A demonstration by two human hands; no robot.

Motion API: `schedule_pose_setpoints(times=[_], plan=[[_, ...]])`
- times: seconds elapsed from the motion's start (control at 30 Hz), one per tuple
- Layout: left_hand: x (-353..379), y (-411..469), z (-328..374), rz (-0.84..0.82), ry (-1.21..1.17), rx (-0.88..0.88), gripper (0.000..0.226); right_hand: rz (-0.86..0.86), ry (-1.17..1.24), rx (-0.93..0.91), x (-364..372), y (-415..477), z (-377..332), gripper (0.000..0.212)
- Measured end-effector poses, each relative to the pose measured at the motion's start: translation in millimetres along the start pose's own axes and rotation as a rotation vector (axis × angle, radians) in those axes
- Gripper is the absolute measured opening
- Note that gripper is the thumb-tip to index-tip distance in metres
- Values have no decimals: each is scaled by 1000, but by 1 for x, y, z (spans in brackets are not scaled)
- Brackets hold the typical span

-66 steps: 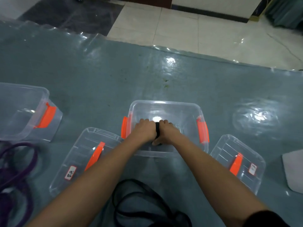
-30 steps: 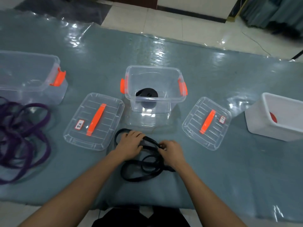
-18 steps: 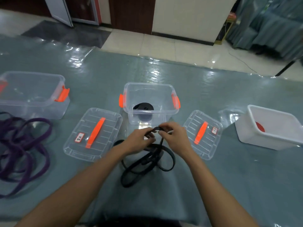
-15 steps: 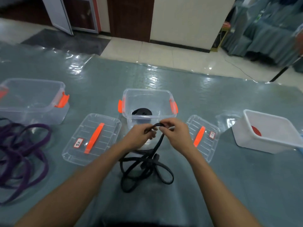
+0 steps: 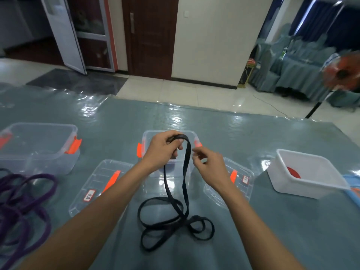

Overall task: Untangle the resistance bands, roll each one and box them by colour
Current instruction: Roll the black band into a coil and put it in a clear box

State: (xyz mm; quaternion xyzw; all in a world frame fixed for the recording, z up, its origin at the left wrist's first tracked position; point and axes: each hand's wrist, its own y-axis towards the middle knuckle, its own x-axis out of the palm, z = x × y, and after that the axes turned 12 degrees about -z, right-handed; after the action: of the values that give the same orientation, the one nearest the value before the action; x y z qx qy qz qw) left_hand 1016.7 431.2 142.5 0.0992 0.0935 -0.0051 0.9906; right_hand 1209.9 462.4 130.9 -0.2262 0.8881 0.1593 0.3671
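My left hand [image 5: 162, 151] grips the top of a black resistance band [image 5: 186, 184] and holds it up in front of the middle clear box [image 5: 191, 134]. The band hangs down in two strands to a tangle of loops [image 5: 175, 228] lying on the table. Just right of the hanging strand, my right hand [image 5: 209, 165] has its fingers loosely curled and holds nothing. My hands hide most of the middle box and what lies in it. A pile of purple bands [image 5: 23, 203] lies at the left edge.
A second clear box [image 5: 39, 151] with orange latches stands at the left. Two clear lids with orange handles lie flat, one left [image 5: 101, 186] and one right [image 5: 239, 180] of the middle box. A white tub [image 5: 305, 174] with something red inside sits at the right.
A rolled black band was set in the middle box. Both hands then took the loose black band and raised it; my right hand has since let go.
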Motion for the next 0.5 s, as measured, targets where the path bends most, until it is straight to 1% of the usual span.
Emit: schedule_pose_setpoints(times=[0.07,0.1,0.17,0.23,0.37,0.5], plan=[[-1,-1,3,-2,25,8,19,-16,108,-2,0,-1,-6,31],[-1,0,4,-6,47,18,19,-31,120,-6,0,0,-10,30],[0,1,8,-15,75,30,20,-31,98,-37,1,4,-17,17],[-1,2,10,-17,72,39,20,18,69,-62,0,9,-21,7],[-4,2,9,0,39,47,21,134,30,-38,-13,14,-25,11],[7,-5,0,-61,-28,-1,30,220,244,35,-31,20,-38,15]])
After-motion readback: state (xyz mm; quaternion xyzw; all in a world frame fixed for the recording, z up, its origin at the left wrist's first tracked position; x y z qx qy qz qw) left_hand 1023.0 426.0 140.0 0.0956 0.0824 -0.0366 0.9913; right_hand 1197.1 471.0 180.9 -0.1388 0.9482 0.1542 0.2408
